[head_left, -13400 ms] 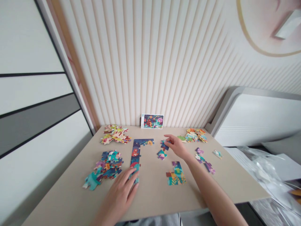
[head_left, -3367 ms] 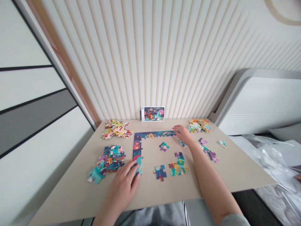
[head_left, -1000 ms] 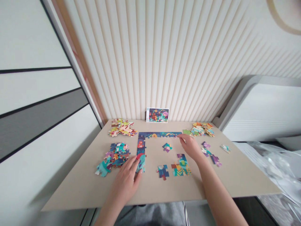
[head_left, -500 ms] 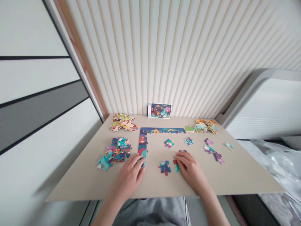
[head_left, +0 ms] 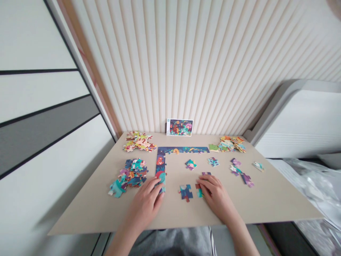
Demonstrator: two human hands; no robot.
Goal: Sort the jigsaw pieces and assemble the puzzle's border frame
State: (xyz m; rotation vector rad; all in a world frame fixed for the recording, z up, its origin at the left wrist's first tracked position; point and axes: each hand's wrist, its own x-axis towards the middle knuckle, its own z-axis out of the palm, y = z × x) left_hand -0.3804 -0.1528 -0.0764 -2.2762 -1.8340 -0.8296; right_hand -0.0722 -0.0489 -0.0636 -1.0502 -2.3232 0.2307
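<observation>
An L-shaped run of joined puzzle pieces (head_left: 160, 161) lies on the table, with a dark blue top strip and a left side going down toward me. My left hand (head_left: 146, 202) rests on the lower end of that side, fingers extended over the pieces. To the right, my right hand (head_left: 217, 193) lies palm down, its fingertips touching a red and teal puzzle piece (head_left: 199, 192) and partly hiding it. A purple piece (head_left: 206, 173) peeks out just beyond those fingers. Between the hands sits a loose dark blue piece (head_left: 185, 192).
A picture card (head_left: 179, 127) stands against the ribbed wall. Piles of pieces lie at the back left (head_left: 140, 141), left (head_left: 133, 172) and back right (head_left: 231, 144). Other loose pieces (head_left: 191, 164) are scattered at the middle and right. The table's front edge (head_left: 93, 231) is near me.
The view has tilted slightly, shifting the scene a little. Both hands stay in the same places over the pieces, and no piece has visibly moved on the table.
</observation>
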